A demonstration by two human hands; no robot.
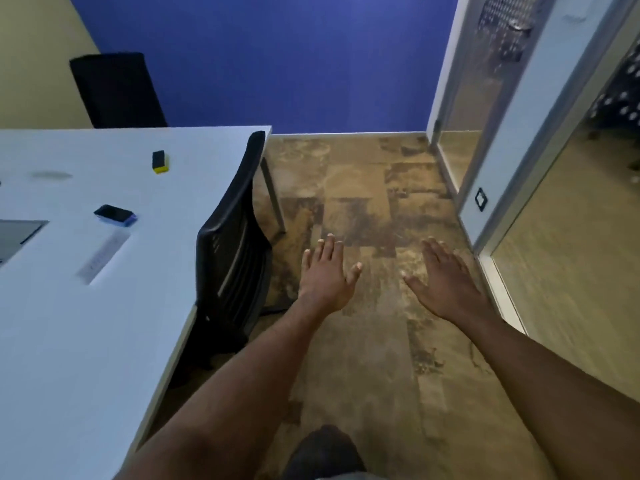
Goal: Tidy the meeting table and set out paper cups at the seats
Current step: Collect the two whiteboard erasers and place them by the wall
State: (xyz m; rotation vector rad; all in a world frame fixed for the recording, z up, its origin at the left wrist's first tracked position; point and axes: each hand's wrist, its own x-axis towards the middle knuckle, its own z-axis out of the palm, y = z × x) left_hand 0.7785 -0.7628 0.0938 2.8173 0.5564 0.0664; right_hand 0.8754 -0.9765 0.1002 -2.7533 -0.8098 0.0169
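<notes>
1. Hands: left hand (325, 275) and right hand (446, 282) both spread flat, empty, over the brown floor (363, 188).
2. White rectangular bench (86, 323) at 9 o'clock; no paper cups visible.
3. Likely tidying step; next: reach the black-and-yellow eraser block (160, 161) at 10 o'clock.

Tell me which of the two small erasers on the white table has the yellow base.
The black-topped eraser farther along the white table; the nearer black eraser has a purple base.

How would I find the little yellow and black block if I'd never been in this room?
Start at the big white table on the left. Look toward its far end, near the tall black chair by the wall. The small block sits there alone, black on top and bright yellow underneath, unlike the flatter dark one with a purple base closer in.
</notes>
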